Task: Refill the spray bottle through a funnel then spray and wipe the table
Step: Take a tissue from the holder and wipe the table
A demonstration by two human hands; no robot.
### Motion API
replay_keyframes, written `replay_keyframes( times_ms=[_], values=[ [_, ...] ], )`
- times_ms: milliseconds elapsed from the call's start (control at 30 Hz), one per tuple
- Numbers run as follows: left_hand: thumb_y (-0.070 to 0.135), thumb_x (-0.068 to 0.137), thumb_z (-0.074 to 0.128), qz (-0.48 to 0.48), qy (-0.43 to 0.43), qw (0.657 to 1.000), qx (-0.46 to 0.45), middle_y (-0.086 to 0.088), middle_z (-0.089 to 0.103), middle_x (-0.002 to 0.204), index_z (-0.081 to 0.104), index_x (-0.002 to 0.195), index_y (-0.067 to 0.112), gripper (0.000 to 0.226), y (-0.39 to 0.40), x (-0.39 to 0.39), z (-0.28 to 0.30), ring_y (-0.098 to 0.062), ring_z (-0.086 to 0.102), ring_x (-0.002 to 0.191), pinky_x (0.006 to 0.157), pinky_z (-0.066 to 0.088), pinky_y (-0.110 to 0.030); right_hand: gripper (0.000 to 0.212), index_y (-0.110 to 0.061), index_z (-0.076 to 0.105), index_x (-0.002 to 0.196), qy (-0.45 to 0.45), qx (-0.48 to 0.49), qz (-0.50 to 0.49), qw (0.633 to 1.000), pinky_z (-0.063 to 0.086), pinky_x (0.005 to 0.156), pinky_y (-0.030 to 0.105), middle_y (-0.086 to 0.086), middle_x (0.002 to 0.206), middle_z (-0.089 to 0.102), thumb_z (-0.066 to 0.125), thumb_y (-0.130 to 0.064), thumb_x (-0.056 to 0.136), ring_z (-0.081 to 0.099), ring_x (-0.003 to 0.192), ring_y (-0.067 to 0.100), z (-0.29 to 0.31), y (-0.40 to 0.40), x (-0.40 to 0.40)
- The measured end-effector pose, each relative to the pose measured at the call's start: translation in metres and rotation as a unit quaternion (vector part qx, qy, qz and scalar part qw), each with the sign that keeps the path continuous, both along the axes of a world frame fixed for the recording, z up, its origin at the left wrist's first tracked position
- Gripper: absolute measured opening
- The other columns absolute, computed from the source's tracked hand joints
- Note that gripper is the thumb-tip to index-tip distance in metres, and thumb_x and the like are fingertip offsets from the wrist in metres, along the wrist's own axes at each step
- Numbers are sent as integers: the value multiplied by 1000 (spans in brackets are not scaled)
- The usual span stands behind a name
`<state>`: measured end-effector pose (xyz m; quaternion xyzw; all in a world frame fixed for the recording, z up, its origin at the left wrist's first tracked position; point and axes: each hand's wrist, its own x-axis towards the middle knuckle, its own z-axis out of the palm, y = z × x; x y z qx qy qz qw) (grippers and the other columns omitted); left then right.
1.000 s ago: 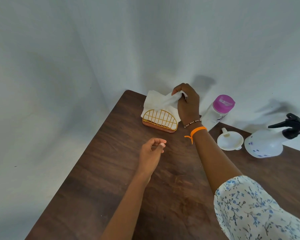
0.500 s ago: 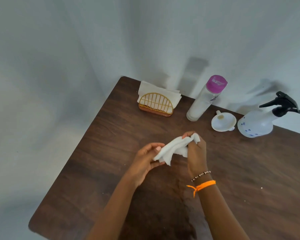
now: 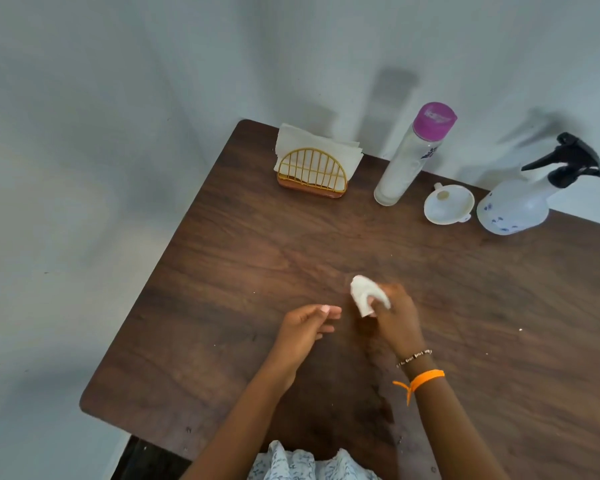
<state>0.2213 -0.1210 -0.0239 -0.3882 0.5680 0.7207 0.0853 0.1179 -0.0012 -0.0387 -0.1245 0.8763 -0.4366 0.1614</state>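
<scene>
Spray bottle (image 3: pixel 520 206), frosted white plastic with a black trigger, stands at the table's (image 3: pixel 257 254) far right beside the shallow white funnel (image 3: pixel 448 206); half a second ago both hands stretched the soft paper napkin (image 3: pixel 363 295), now the left hand (image 3: pixel 309 329) has let go and hangs open; the right hand (image 3: pixel 394 318) alone clenches it bunched; wiping looks imminent.

I see only one view, from the camera on the person's head. It looks forward and down from high up onto the brown table (image 3: pixel 222 254), close over both hands. The far table edge and the white wall (image 3: pixel 118 81) fill the top
</scene>
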Motion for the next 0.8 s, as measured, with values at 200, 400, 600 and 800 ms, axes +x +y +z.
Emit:
replay_keyframes(
  times_ms=[200,400,600,800],
  values=[
    [12,92,50,108,-20,987,-120,1,65,85,67,87,19,18,-19,10,-14,-8,57,70,59,44,-8,50,-1,57,121,154,113,-35,981,35,99,38,24,126,53,38,1,75,47,117,40,-34,-14,-19],
    [4,87,52,162,-43,963,-209,5,64,82,59,78,27,26,-24,16,-22,-14,59,71,77,48,-33,58,-9,31,142,188,195,301,914,15,114,45,14,149,32,35,-27,87,23,139,30,-62,-44,49],
    [6,88,51,136,-49,964,-225,5,64,83,59,79,27,24,-22,17,-25,-18,60,77,75,47,-31,65,-11,30,143,272,281,335,857,12,112,47,6,152,24,34,-48,90,23,140,23,-62,24,56],
    [7,91,48,112,-46,970,-213,7,60,83,61,89,20,18,-11,14,-20,-10,55,72,64,42,-17,79,-7,15,147,166,329,131,920,-13,111,39,11,156,12,4,-59,87,8,144,25,-54,2,-16]
  ],
)
